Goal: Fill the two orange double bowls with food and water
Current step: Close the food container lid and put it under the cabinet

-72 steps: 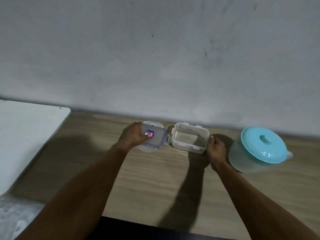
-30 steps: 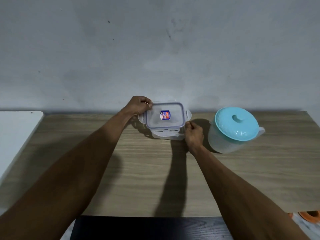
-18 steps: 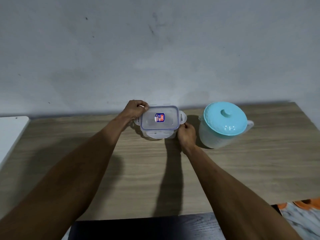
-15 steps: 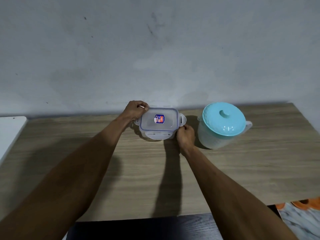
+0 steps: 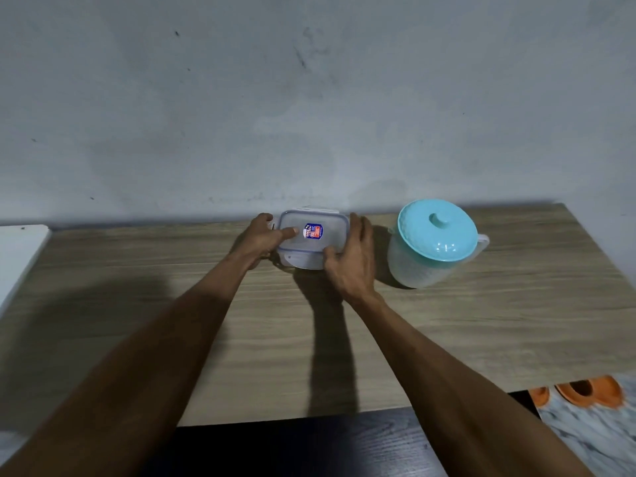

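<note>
A clear plastic food container with a blue-edged lid and a sticker on top stands on the wooden table by the wall. My left hand grips its left end, thumb lying on the lid. My right hand wraps its right end, thumb at the front clip. A translucent water pitcher with a turquoise lid stands just right of my right hand. Orange bowls show on the floor at the lower right, partly cut off by the table edge.
A white surface adjoins the table on the left. The grey wall rises right behind the container. A dark panel runs under the table's front edge, and a marbled floor lies at the lower right.
The lid went from beside the open container onto its top. Both hands have since closed in on the container's ends, the left thumb now on the lid.
</note>
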`<state>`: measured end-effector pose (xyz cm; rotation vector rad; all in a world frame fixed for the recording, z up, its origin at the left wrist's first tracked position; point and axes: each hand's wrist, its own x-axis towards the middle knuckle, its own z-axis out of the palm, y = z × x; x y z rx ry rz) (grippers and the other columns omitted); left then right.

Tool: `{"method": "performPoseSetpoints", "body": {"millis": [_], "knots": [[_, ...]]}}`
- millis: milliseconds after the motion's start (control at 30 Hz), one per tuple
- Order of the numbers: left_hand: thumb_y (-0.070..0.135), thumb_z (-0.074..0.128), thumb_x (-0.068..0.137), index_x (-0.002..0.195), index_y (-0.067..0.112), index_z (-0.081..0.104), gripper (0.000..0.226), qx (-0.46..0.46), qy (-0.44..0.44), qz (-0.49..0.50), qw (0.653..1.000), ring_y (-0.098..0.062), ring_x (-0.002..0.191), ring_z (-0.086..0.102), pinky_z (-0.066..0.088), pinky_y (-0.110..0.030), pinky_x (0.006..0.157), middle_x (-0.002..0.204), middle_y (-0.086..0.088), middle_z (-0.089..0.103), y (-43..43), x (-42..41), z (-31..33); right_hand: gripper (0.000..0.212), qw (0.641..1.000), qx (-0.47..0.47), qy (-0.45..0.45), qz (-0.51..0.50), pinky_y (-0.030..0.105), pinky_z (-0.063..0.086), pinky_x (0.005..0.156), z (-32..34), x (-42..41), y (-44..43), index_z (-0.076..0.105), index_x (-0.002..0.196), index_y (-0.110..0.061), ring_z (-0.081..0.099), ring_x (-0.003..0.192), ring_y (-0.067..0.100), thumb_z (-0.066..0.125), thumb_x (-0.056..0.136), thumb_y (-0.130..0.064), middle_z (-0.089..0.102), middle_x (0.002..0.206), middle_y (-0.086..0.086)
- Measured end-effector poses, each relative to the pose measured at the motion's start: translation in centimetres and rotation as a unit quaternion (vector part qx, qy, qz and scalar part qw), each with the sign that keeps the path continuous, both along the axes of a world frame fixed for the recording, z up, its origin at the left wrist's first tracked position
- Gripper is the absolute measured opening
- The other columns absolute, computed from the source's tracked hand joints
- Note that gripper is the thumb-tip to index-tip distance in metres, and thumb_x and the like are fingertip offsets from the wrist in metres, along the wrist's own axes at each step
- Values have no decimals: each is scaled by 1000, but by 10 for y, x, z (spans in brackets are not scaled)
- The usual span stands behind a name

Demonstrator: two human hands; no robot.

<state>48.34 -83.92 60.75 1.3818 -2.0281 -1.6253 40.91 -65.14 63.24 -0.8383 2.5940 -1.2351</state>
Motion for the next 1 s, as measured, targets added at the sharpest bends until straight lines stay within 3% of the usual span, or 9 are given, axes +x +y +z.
{"method": "performPoseSetpoints", "body": {"millis": [100,167,267,367,567,667,833,933,1000], "knots": [[59,87,42,129,20,52,101,21,9,6,1000,-25,91,70,58,-35,57,119,-8,67,0,7,-6,97,972,146,94,159,50,16,122,6,-11,-11,16,154,-17,11,151,30,68,77,-45,11,163,13],[47,86,58,124,18,57,78,33,20,3,999,-18,73,67,58,-34,50,114,-12,69,4,9,-6,110,936,236,126,227,53,7,121,11,-23,-20,5,156,-19,-1,152,30,70,75,-57,2,165,11],[32,80,78,124,16,58,53,56,32,10,998,-18,78,68,56,-29,51,112,-9,70,9,11,-10,124,905,302,137,266,54,8,120,14,-36,-35,-1,156,-19,-3,152,33,75,68,-62,0,165,12],[34,80,78,126,20,57,55,62,39,16,997,-25,92,70,54,-25,52,117,-8,68,9,12,-16,131,889,328,151,280,56,21,116,15,-39,-44,1,155,-18,9,149,37,80,61,-64,9,162,12],[33,81,76,125,22,54,56,58,44,29,997,-26,94,70,59,-29,60,116,-7,65,13,13,-16,132,877,337,207,272,57,36,104,10,-42,-47,7,153,-17,32,136,35,78,55,-69,29,152,10],[35,81,75,124,23,54,57,50,40,31,997,-27,97,68,62,-35,65,117,-6,64,13,13,-15,132,869,342,230,273,57,36,102,4,-44,-48,8,153,-18,31,135,34,76,54,-71,28,153,8],[47,82,64,121,24,56,67,42,47,29,998,-28,97,69,62,-40,66,116,-7,65,16,15,-13,135,859,368,180,307,56,36,103,10,-52,-57,2,155,-25,32,134,36,81,53,-66,31,149,7],[40,82,68,118,23,58,58,53,60,37,996,-27,96,70,61,-39,66,115,-8,66,18,15,-12,137,862,366,173,304,55,36,102,10,-51,-61,2,154,-29,32,134,36,82,50,-65,32,146,6],[47,82,60,113,26,59,61,56,58,39,996,-27,95,70,61,-41,68,114,-6,68,21,17,-7,138,867,360,163,304,55,30,108,8,-49,-59,-1,155,-27,24,141,36,83,52,-62,27,151,9]]}}
